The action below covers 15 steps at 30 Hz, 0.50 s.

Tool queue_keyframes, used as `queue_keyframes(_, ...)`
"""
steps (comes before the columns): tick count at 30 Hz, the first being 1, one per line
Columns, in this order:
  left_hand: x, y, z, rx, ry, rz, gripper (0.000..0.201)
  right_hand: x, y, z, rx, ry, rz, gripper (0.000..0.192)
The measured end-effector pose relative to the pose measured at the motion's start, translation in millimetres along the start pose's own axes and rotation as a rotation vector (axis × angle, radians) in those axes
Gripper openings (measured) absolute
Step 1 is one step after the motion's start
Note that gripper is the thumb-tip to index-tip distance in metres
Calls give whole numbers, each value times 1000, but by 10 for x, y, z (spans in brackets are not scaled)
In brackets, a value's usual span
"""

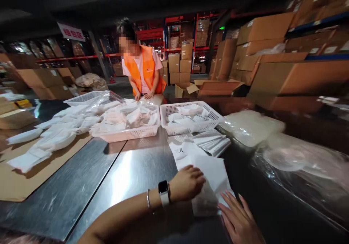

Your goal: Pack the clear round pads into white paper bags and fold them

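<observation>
1. While the left hand (188, 183) curls its fingers, grip hidden, a flat white rectangular packet (214, 169) lies beneath it.
2. Right hand (237, 216): fingers extended, resting on the packet.
3. Beyond both hands: a white perforated plastic basket (188, 128).

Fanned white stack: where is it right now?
In the head view, the fanned white stack lies right of centre, just in front of the right-hand white basket, beyond the right hand.
</observation>
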<state>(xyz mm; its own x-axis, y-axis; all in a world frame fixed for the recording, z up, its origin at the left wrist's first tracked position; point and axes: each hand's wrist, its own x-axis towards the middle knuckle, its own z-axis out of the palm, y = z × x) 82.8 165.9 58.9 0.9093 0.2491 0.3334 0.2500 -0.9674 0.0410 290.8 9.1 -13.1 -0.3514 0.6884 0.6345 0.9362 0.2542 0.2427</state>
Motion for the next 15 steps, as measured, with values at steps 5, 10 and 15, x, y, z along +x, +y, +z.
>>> queue_keyframes(5, -259, 498, 362, -1, 2, -46, 31, 11, -94, -182, 64, -30, 18, 32)
queue_keyframes(10, -55, -7, 134, -132, 145, -427, 34, -108, -135, -255, 107, -41, 19, 33)
queue_keyframes(15, 337, -581, -72, -69, 35, -661, 39, -175, -131, -190, 123, -34, 72, 34)
